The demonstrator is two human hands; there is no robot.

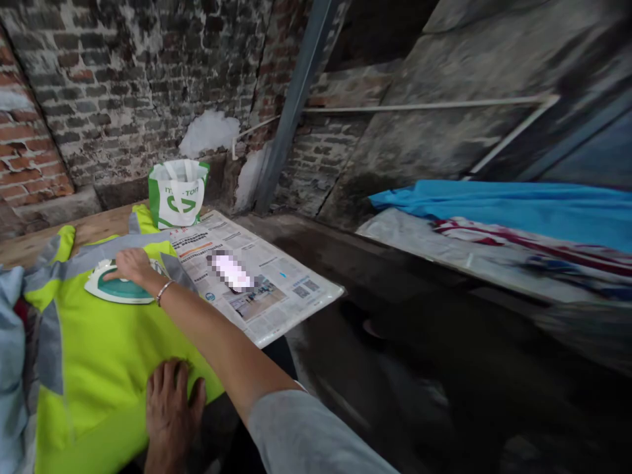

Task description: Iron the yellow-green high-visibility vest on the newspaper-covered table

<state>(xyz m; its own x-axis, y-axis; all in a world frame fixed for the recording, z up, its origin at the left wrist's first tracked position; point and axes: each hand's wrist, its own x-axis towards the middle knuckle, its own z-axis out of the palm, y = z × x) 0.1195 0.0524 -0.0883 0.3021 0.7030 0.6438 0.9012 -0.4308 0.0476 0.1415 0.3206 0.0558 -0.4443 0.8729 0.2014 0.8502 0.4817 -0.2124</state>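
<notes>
A bright yellow-green jacket (108, 349) with grey bands lies spread on the table at the left. My right hand (132, 266), with a bracelet at the wrist, is closed around the handle of a white and teal clothes iron (123, 289). The iron rests on the jacket's upper part, its pointed end to the left. Lower down, my left hand (170, 401) lies on the jacket near its front edge, fingers stretched out and slightly apart.
A newspaper (276, 309) covers the table to the right, with a blurred-out object (232, 271) on it. Behind stands a green and white bag (178, 197). Light blue cloth (10, 368) lies at far left. Another surface at right bears blue fabric (518, 210). A metal post (296, 99) rises behind.
</notes>
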